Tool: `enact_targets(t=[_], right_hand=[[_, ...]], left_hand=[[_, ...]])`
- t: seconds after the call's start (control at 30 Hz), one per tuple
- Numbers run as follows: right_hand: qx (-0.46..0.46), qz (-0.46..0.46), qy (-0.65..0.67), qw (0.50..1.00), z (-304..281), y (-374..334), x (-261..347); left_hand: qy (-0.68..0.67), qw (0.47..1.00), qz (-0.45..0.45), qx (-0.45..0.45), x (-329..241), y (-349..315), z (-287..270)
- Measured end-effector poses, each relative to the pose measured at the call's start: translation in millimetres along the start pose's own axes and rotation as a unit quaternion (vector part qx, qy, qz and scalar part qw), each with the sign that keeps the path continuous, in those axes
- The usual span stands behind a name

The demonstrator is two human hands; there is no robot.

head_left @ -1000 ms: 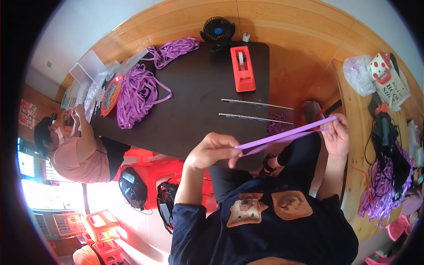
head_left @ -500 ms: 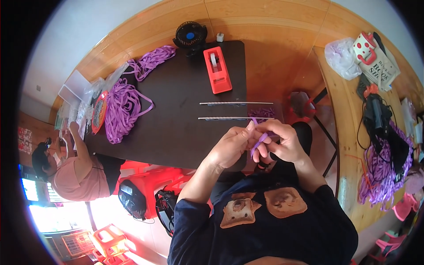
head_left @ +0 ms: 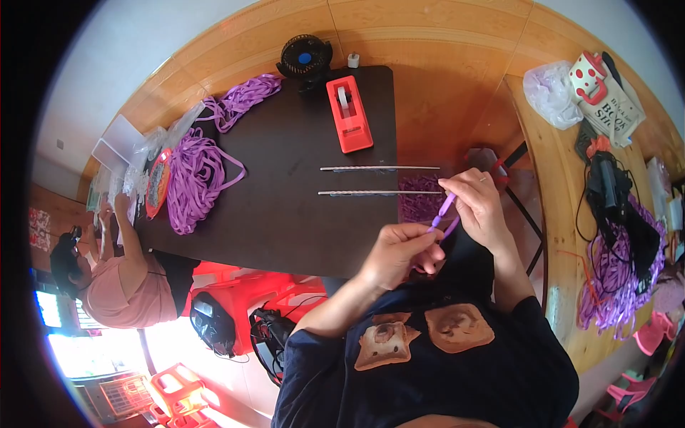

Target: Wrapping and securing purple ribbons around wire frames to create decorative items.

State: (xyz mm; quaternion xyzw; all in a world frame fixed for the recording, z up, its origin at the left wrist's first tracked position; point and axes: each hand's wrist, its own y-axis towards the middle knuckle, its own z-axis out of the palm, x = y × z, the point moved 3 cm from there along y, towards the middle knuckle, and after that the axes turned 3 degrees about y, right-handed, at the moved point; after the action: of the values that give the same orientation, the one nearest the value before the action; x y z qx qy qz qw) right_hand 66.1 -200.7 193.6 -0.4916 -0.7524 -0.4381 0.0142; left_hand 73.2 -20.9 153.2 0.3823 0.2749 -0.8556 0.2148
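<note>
- The left hand [head_left: 401, 255] pinches one part of a purple ribbon [head_left: 447, 205] between thumb and fingers.
- The right hand [head_left: 479, 208], farther and to the right, grips another part; the ribbon spans the gap between both hands, partly looped.
- Beyond them, two thin rods [head_left: 357, 192] jut past the right edge of the dark surface [head_left: 285, 214].
- Farther, a red tape dispenser [head_left: 356, 135] lies near a black fan [head_left: 305, 57].
- Left, purple coils [head_left: 193, 178] are heaped.
</note>
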Motion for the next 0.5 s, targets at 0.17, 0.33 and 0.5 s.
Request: enact_targets(t=[0.17,0.33,0.5], right_hand=[[0.008,0.031,-0.055,0.998,4,-5,-29],[0.022,0.027,-0.111,0.993,23,1,-72],[0.088,0.006,-0.047,0.995,45,22,-99]], left_hand=[[-0.039,0.997,0.010,-0.071,51,41,14],[-0.022,0.978,0.162,-0.127,77,87,1],[0.061,0.941,0.266,-0.201,68,97,-18]])
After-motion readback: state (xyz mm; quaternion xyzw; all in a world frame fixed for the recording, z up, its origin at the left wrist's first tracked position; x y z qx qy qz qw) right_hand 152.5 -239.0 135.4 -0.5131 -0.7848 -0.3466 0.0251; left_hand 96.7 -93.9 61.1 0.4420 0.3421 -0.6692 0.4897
